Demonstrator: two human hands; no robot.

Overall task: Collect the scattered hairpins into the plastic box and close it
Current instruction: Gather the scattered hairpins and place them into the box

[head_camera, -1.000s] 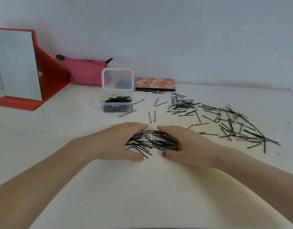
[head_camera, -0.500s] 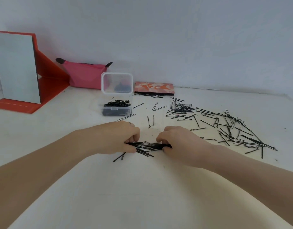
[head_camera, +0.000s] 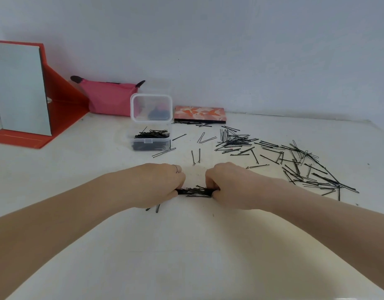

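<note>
A tight bundle of black hairpins lies on the white table between my two hands. My left hand grips its left end with curled fingers, and my right hand grips its right end. A couple of loose pins lie under my left hand. The clear plastic box stands behind, its lid hinged up, with a layer of hairpins inside. Many scattered hairpins spread across the table to the right.
An orange folding stand with a mirror sits at the far left. A pink pouch and a flat orange patterned case lie along the wall behind the box. A few single pins lie between box and hands.
My hands went from cupping a loose pile with flat fingers to closing on it, squeezing the pins into a narrow bundle. A couple of pins slipped out under my left hand.
</note>
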